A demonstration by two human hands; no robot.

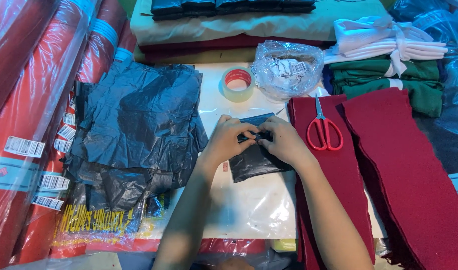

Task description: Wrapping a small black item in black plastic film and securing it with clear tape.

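My left hand (230, 137) and my right hand (285, 140) meet over a small black plastic bag (254, 162) that lies flat on the white table (249, 205). Both hands pinch the bag's upper edge between thumbs and fingers. A large pile of crumpled black plastic bags (139, 125) lies just to the left. A roll of clear tape (238, 84) with a red core stands behind the hands. Red-handled scissors (323, 129) rest on a dark red cloth strip (334, 175) to the right.
A clear bag of small tags (288, 67) sits behind the scissors. More dark red cloth strips (414, 180), folded green (389, 80) and white cloth (389, 42) lie right. Wrapped red fabric rolls (34, 100) line the left. Folded fabric stacks (239, 25) lie at the back.
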